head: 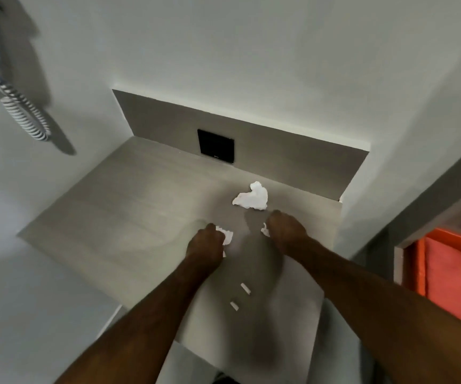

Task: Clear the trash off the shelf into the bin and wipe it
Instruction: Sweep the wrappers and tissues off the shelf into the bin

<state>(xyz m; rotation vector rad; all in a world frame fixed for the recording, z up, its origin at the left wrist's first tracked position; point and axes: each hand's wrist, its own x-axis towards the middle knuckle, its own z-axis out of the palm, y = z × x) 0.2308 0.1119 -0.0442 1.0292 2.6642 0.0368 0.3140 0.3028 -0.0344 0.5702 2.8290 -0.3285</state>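
Observation:
A grey shelf point(129, 206) juts from a white wall niche. On it, toward the back right, lies a crumpled white tissue point(252, 196). My left hand point(205, 245) is closed around a scrap of white paper point(227, 236) just above the shelf's middle. To its right my right hand point(286, 230) is curled over a smaller white scrap point(265, 230) that peeks out at the thumb side. Two short white paper bits point(245, 288) point(234, 306) lie nearer the front edge between my forearms. No bin is in view.
A black square wall plate point(216, 146) sits in the niche's back panel. A wall phone with a coiled cord point(25, 115) hangs at the upper left. A white wall corner bounds the shelf on the right; beyond it is an orange towel point(454, 275).

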